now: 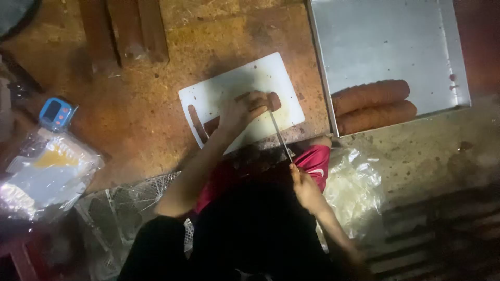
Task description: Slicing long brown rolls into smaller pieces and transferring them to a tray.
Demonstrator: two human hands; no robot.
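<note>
Midway: your left hand (240, 110) gripped brown sausage log (263, 101) on white plastic cutting board (242, 83), frame centre; right hand (303, 186) closed on long thin knife (280, 136), cutting; two uncut logs (374, 106) waited in steel tray (385, 41).

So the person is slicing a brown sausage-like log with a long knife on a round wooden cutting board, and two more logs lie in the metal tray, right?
Not quite: the head view shows the cutting board is white and rectangular, not round or wooden. The rest holds: the left hand steadies the brown log, the right hand holds the long knife, and two logs lie in the metal tray.
</note>
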